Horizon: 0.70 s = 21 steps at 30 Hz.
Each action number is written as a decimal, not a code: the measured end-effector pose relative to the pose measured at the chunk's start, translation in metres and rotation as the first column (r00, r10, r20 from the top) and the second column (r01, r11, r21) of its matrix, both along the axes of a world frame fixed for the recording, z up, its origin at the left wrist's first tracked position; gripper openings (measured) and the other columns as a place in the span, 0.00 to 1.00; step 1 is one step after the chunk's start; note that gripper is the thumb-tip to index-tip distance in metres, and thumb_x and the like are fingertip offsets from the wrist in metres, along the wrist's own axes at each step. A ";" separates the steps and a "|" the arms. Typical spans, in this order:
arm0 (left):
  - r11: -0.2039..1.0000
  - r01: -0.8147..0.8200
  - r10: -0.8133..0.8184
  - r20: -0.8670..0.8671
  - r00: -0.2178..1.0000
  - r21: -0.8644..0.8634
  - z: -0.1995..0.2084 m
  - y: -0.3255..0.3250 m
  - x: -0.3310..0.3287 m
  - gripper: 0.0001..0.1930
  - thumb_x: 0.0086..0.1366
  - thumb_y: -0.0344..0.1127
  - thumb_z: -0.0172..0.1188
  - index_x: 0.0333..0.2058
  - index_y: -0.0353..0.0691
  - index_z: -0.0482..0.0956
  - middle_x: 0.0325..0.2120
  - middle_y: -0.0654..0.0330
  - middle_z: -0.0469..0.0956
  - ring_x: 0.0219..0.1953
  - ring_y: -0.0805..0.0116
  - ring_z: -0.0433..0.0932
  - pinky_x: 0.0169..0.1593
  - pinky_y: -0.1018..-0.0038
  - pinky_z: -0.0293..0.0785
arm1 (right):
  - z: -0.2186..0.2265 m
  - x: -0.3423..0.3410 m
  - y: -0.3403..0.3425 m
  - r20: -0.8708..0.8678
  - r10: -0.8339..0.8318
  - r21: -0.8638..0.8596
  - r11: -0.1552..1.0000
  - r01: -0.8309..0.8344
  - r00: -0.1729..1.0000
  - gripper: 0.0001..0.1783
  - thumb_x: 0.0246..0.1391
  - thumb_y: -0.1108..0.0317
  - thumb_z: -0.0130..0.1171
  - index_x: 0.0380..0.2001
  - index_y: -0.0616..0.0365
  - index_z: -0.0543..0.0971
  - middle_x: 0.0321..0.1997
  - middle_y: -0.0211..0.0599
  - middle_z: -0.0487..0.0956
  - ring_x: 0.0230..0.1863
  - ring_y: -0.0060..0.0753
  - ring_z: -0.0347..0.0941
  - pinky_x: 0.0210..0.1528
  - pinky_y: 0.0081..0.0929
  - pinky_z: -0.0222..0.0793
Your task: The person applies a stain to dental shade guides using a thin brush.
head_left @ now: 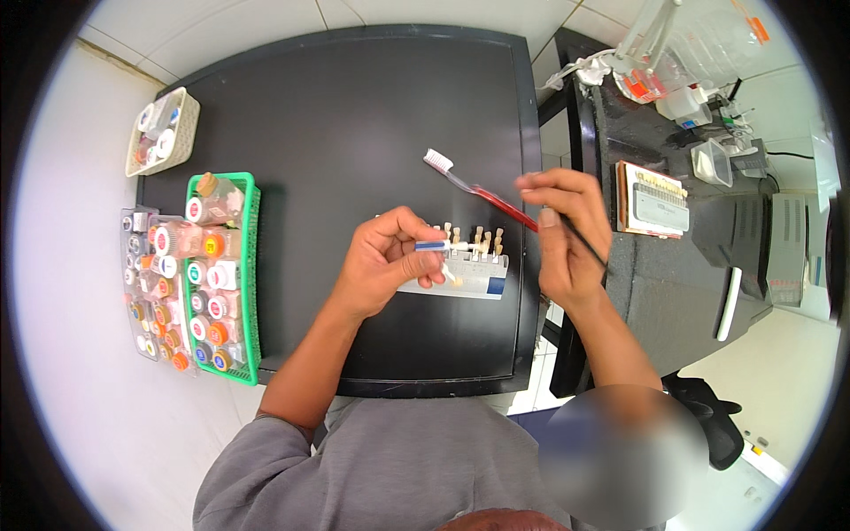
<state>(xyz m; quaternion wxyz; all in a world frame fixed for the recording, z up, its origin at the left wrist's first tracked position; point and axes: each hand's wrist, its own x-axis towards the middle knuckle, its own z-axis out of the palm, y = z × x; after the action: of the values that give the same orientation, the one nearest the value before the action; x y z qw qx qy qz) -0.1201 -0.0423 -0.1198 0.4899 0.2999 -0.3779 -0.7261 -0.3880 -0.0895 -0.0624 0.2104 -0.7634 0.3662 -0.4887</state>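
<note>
My left hand (pixel 385 264) pinches a small shade tab (pixel 432 246) with a blue-and-white handle between thumb and fingers. Just behind and below it, a clear and white shade-guide holder (pixel 478 276) lies on the table, with several tooth-shaped tabs (pixel 482 239) standing along its far edge. To the right, my right hand (pixel 574 239) is closed around a thin dark stick (pixel 586 243) that crosses the palm; its tip is hidden or too fine to make out. A red toothbrush (pixel 500 203) with white bristles points to the far left, its near end at my right thumb.
On the black table (pixel 336 115), a green basket (pixel 252 292) of capped jars stands left, with a cream basket (pixel 186 133) behind. A clear box (pixel 142 292) of jars sits outside it. Right, a dark counter (pixel 655 274) bears another shade guide (pixel 660 208) and a white bar (pixel 729 303).
</note>
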 end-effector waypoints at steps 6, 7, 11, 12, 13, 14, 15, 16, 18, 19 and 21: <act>0.996 -0.089 0.089 -0.042 0.995 -0.014 -0.008 -0.003 -0.008 0.09 0.81 0.34 0.67 0.51 0.35 0.83 0.35 0.60 0.85 0.34 0.75 0.85 0.35 0.79 0.77 | 0.010 0.008 0.014 -0.071 0.186 0.125 0.976 -0.176 0.980 0.29 0.51 0.89 0.56 0.58 0.64 0.83 0.51 0.47 0.82 0.42 0.37 0.81 0.47 0.33 0.80; 0.995 -0.097 0.096 -0.046 0.994 -0.023 -0.009 -0.002 -0.009 0.09 0.81 0.35 0.67 0.51 0.35 0.83 0.34 0.60 0.85 0.34 0.75 0.84 0.35 0.79 0.76 | 0.010 0.011 0.016 -0.068 0.200 0.132 0.973 -0.190 0.977 0.29 0.51 0.88 0.58 0.59 0.63 0.83 0.51 0.47 0.83 0.42 0.38 0.81 0.46 0.34 0.80; 0.990 -0.121 0.118 -0.046 0.992 -0.071 -0.002 0.000 -0.016 0.11 0.83 0.39 0.65 0.50 0.36 0.82 0.33 0.62 0.83 0.32 0.76 0.81 0.33 0.79 0.71 | 0.012 0.016 0.025 -0.154 0.219 0.116 0.972 -0.203 0.963 0.25 0.54 0.78 0.73 0.57 0.59 0.83 0.43 0.40 0.83 0.39 0.39 0.81 0.52 0.40 0.78; 0.988 -0.127 0.124 -0.041 0.991 -0.085 0.000 0.001 -0.017 0.12 0.84 0.40 0.65 0.50 0.36 0.82 0.33 0.62 0.83 0.32 0.76 0.79 0.33 0.78 0.70 | 0.013 0.017 0.027 -0.185 0.220 0.096 0.974 -0.205 0.958 0.25 0.54 0.77 0.75 0.56 0.58 0.84 0.41 0.39 0.83 0.38 0.39 0.82 0.54 0.41 0.78; 0.988 -0.115 0.112 -0.038 0.993 -0.099 -0.001 0.002 -0.017 0.12 0.84 0.41 0.64 0.50 0.37 0.81 0.33 0.63 0.83 0.32 0.77 0.79 0.34 0.79 0.71 | 0.010 0.020 0.028 -0.185 0.204 0.035 0.979 -0.201 0.961 0.23 0.55 0.72 0.79 0.54 0.56 0.84 0.37 0.35 0.82 0.36 0.39 0.82 0.54 0.42 0.77; 0.988 -0.104 0.101 -0.035 0.994 -0.113 -0.003 0.003 -0.017 0.12 0.85 0.41 0.63 0.50 0.37 0.81 0.33 0.63 0.83 0.33 0.77 0.79 0.35 0.79 0.72 | 0.010 0.022 0.029 -0.185 0.202 0.008 0.979 -0.204 0.962 0.22 0.55 0.72 0.79 0.53 0.56 0.84 0.37 0.34 0.82 0.35 0.39 0.82 0.53 0.42 0.77; 0.987 -0.093 0.090 -0.032 0.995 -0.128 -0.002 0.003 -0.017 0.12 0.85 0.41 0.62 0.50 0.37 0.81 0.34 0.64 0.83 0.33 0.78 0.79 0.36 0.79 0.72 | 0.011 0.024 0.030 -0.186 0.201 -0.019 0.978 -0.208 0.962 0.21 0.56 0.72 0.79 0.52 0.56 0.84 0.36 0.34 0.82 0.35 0.39 0.82 0.53 0.42 0.77; 0.987 -0.083 0.080 -0.025 0.996 -0.137 -0.002 0.005 -0.018 0.12 0.86 0.42 0.62 0.50 0.38 0.80 0.33 0.64 0.82 0.33 0.78 0.78 0.36 0.79 0.72 | 0.010 0.025 0.033 -0.187 0.201 -0.041 0.976 -0.212 0.962 0.20 0.56 0.72 0.79 0.51 0.56 0.84 0.35 0.34 0.82 0.35 0.39 0.82 0.52 0.42 0.76; 0.986 -0.062 0.061 -0.010 0.998 -0.156 0.001 0.009 -0.022 0.12 0.86 0.43 0.61 0.49 0.39 0.80 0.33 0.65 0.82 0.33 0.79 0.77 0.36 0.79 0.70 | 0.006 0.026 0.034 -0.181 0.199 -0.085 0.973 -0.216 0.963 0.17 0.57 0.73 0.78 0.49 0.56 0.85 0.34 0.33 0.82 0.34 0.39 0.82 0.51 0.41 0.77; 0.984 -0.069 0.071 0.006 0.997 -0.166 0.001 0.010 -0.025 0.12 0.86 0.43 0.61 0.49 0.39 0.80 0.33 0.65 0.81 0.33 0.78 0.77 0.36 0.79 0.70 | 0.006 0.026 0.035 -0.181 0.196 -0.104 0.971 -0.217 0.964 0.16 0.57 0.73 0.78 0.47 0.56 0.85 0.33 0.33 0.82 0.34 0.39 0.82 0.51 0.41 0.77; 0.979 -0.082 0.091 0.038 0.995 -0.188 0.001 0.010 -0.030 0.13 0.86 0.45 0.62 0.48 0.40 0.79 0.32 0.65 0.81 0.33 0.78 0.76 0.36 0.79 0.68 | 0.007 0.024 0.038 -0.195 0.166 -0.099 0.977 -0.187 0.967 0.13 0.58 0.74 0.77 0.45 0.56 0.86 0.33 0.34 0.83 0.34 0.40 0.82 0.51 0.39 0.78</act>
<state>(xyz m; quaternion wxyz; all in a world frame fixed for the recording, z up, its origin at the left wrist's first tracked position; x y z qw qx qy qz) -0.1502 -0.0319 -0.1190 0.5379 0.2858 -0.4421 -0.6584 -0.3636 -0.0516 -0.0550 0.1734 -0.8461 0.2857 -0.4153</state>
